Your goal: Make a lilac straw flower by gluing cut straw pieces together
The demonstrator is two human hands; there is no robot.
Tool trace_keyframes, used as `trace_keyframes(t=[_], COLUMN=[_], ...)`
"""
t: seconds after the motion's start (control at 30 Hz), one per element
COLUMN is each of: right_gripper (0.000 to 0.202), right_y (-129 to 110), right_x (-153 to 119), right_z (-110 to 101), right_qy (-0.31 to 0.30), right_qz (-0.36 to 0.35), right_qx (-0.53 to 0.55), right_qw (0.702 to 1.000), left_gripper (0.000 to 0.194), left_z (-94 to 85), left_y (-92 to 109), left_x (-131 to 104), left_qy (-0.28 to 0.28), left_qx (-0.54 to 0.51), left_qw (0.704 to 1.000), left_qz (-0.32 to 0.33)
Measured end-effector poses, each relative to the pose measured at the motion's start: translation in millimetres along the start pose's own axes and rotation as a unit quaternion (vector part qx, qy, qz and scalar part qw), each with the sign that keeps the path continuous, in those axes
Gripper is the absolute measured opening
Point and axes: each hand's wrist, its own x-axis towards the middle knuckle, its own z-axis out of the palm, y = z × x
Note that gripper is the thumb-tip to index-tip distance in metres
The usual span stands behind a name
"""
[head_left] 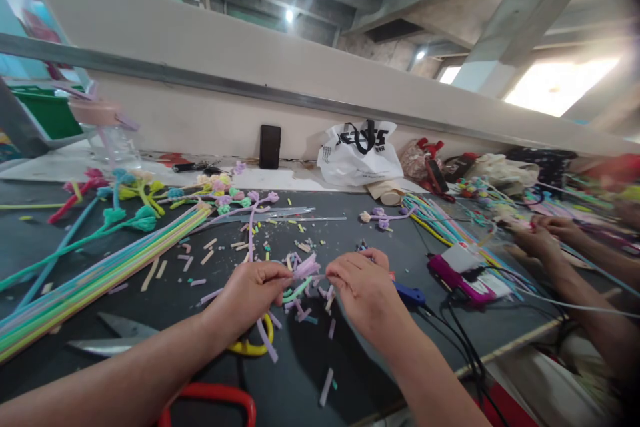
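Note:
My left hand (263,283) is closed in a pinch on a lilac pipe cleaner, whose frayed tuft (306,268) sticks out to the right of the fingertips. A long lilac stem (251,233) rises behind this hand, and a lilac strip (267,340) hangs below it. My right hand (363,283) is also pinched, just right of the tuft. Its fingertips meet near a thin pale strand, but what they hold is hidden. Beneath both hands lie cut lilac and green pipe cleaner pieces (303,310). A blue-handled tool (410,293) lies beside my right hand.
Scissor blades (113,337), a yellow handle loop (255,341) and a red handle (215,392) lie near my left forearm. A pipe cleaner bundle (115,267) lies left. Behind stand a phone (270,147) and white bag (357,160). Another person's hands (545,237) work at right, beyond cables (463,340).

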Motion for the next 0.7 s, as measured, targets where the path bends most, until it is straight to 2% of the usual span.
trace_keyframes(t=[0.07,0.17,0.27,0.37,0.5,0.6,0.7], right_gripper=[0.022,0.023,0.020,0.024,0.030,0.041,0.051], right_y=[2.4,6.9,22.7,50.0,80.5,88.3,88.1], right_x=[-0.1,1.6,1.0,-9.2,-34.7,-49.4,-53.4], right_z=[3.0,2.8,-11.0,-31.7,-45.1,-40.4,-30.7], right_qy=[-0.020,-0.013,0.009,0.021,-0.080,-0.157,-0.189], right_qz=[0.001,0.025,0.098,0.172,0.249,0.239,0.242], right_qx=[0.008,0.045,0.057,0.031,-0.012,-0.013,-0.027], right_qw=[1.000,0.999,0.994,0.984,0.965,0.958,0.951], left_gripper=[0.023,0.024,0.026,0.027,0.028,0.027,0.027], left_z=[-0.2,-0.5,-0.3,0.4,1.4,1.5,1.0], left_y=[0.9,0.2,-2.1,-2.8,-1.4,-2.2,-4.3], left_x=[0.6,0.9,1.6,2.7,3.0,2.9,2.9], left_qy=[-0.005,-0.011,-0.004,-0.006,-0.003,-0.008,-0.013], left_qx=[-0.011,-0.021,-0.039,-0.065,-0.086,-0.089,-0.092], left_qw=[1.000,1.000,0.999,0.997,0.994,0.994,0.994], left_qz=[-0.009,-0.013,-0.025,-0.043,-0.062,-0.063,-0.063])
